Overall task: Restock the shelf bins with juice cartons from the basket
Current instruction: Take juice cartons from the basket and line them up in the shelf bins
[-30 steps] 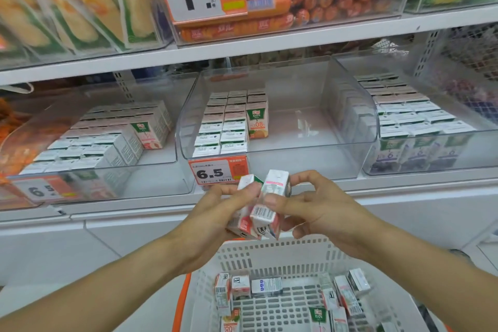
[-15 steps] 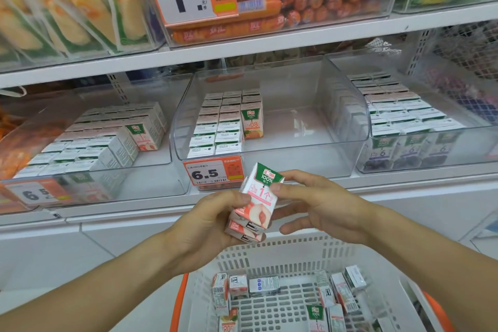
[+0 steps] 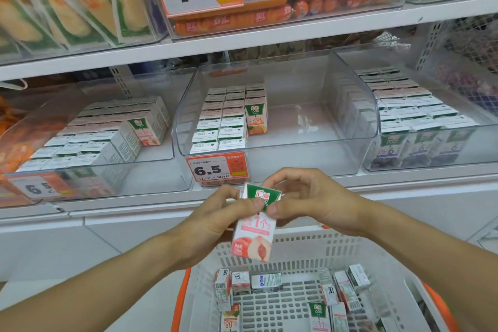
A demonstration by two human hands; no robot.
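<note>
Both hands hold a peach juice carton (image 3: 254,234) upright in front of the shelf, above the white basket (image 3: 283,248). My left hand (image 3: 218,221) grips its left side with the thumb across the front. My right hand (image 3: 310,199) pinches its green top from the right. A second carton may sit behind it in my left hand; I cannot tell. Several more cartons (image 3: 266,281) lie loose in the basket. The middle clear bin (image 3: 318,121) holds rows of cartons (image 3: 223,118) along its left side, with its right part bare.
A left bin (image 3: 151,170) holds peach cartons (image 3: 107,132) and a right bin (image 3: 431,162) holds purple-label cartons (image 3: 412,116). Orange price tags reading 6.5 (image 3: 217,168) hang on the bin fronts. The upper shelf (image 3: 242,43) carries sausages and snack packs.
The carton has turned upright with its peach front facing me. Both hands have shifted their grip, the right one now pinching the top. The view has moved closer to the shelf.
</note>
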